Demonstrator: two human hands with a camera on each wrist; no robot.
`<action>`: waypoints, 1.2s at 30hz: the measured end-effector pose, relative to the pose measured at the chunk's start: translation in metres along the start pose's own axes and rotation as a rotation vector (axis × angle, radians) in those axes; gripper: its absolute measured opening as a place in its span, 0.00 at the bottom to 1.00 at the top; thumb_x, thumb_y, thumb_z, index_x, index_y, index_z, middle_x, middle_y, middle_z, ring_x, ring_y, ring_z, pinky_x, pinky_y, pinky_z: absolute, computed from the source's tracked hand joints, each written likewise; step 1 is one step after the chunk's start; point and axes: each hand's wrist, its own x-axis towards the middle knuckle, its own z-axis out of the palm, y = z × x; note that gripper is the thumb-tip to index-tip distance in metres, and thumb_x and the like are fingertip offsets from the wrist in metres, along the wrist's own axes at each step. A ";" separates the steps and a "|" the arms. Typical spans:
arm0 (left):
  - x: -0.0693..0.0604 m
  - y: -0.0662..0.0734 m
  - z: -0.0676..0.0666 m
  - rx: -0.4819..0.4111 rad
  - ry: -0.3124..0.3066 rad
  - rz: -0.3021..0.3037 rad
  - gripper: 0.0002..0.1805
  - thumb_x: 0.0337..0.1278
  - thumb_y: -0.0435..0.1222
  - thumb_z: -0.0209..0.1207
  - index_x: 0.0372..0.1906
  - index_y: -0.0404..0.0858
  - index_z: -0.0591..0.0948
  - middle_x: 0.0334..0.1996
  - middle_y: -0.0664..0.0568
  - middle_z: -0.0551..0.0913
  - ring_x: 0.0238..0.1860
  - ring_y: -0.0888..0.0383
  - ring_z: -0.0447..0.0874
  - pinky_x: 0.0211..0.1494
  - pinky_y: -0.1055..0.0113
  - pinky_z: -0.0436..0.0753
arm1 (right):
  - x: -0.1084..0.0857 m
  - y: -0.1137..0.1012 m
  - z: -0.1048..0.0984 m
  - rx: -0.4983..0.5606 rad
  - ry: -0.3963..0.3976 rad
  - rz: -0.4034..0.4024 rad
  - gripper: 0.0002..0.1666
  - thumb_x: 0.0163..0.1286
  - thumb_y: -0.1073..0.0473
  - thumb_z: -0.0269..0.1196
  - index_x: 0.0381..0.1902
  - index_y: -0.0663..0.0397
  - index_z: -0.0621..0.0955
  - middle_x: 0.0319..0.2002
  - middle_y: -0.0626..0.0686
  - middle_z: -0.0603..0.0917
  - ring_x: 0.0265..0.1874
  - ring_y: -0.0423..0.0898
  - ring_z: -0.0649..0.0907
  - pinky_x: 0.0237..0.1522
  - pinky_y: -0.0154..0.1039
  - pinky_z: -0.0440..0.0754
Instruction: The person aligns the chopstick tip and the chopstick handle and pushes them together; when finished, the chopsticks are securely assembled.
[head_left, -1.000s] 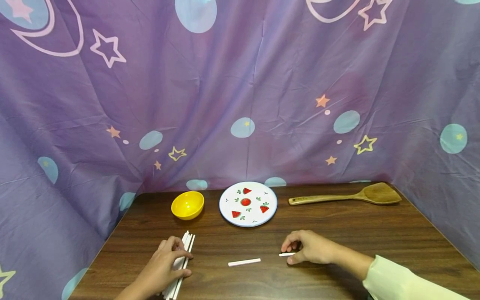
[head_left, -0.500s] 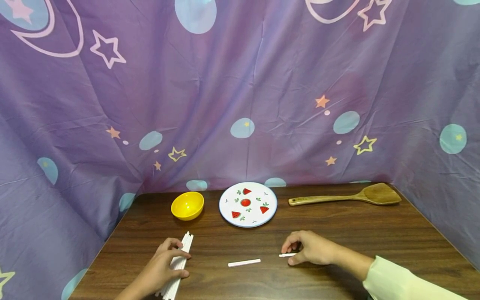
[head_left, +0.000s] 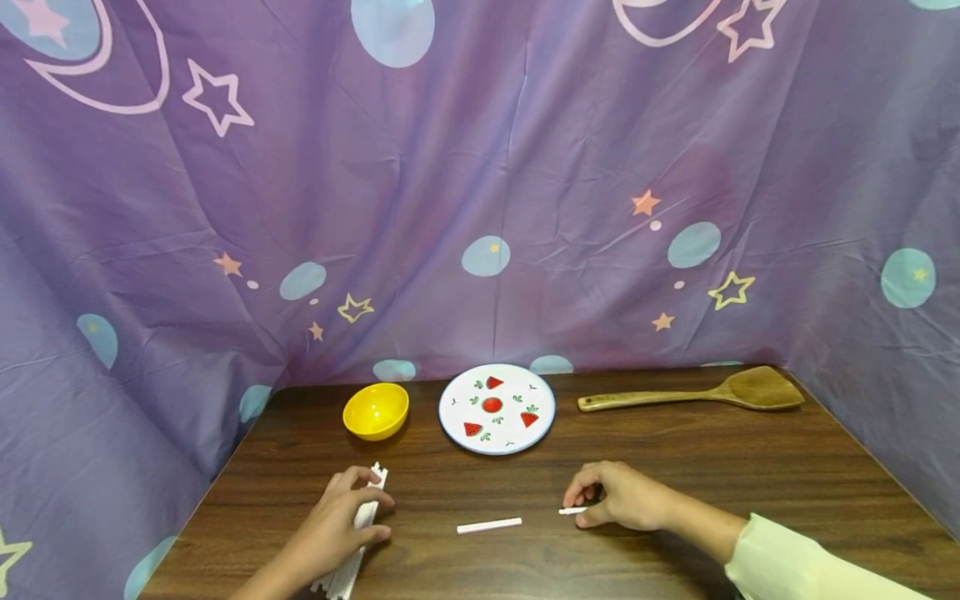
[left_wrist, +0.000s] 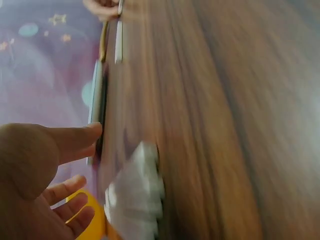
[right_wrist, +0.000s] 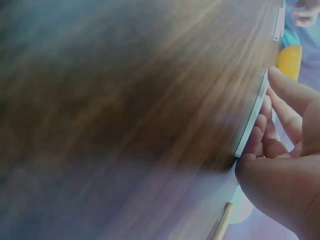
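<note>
A bundle of several thin white sticks (head_left: 365,515) lies on the wooden table at the left. Above it is my left hand (head_left: 330,527), thumb and fingers spread apart. In the left wrist view, a gap separates those fingers from the bundle (left_wrist: 137,197). My right hand (head_left: 622,497) holds a short white stick (head_left: 572,511) low at the table between thumb and curled fingers. The right wrist view shows this stick (right_wrist: 251,115) along the fingers; its exact contact with them is hard to tell. Between the hands lies another short white stick (head_left: 489,526).
Behind the hands stand a yellow bowl (head_left: 376,412) and a white plate (head_left: 457,408) with a watermelon pattern. A wooden spatula (head_left: 690,395) lies at the back right. A purple curtain (head_left: 420,275) hangs behind and beside the table (head_left: 697,467).
The splayed sticks at the bundle's right side have come together. My left hand's thumb and fingers have shifted slightly right and spread off the bundle. The right hand stays nearly still.
</note>
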 end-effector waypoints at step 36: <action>0.068 0.089 0.073 -0.199 -0.229 0.131 0.09 0.49 0.33 0.77 0.30 0.44 0.85 0.29 0.60 0.77 0.33 0.69 0.74 0.39 0.77 0.75 | 0.002 -0.004 0.007 0.028 0.052 0.052 0.08 0.58 0.64 0.75 0.33 0.49 0.87 0.30 0.42 0.81 0.31 0.34 0.77 0.35 0.31 0.76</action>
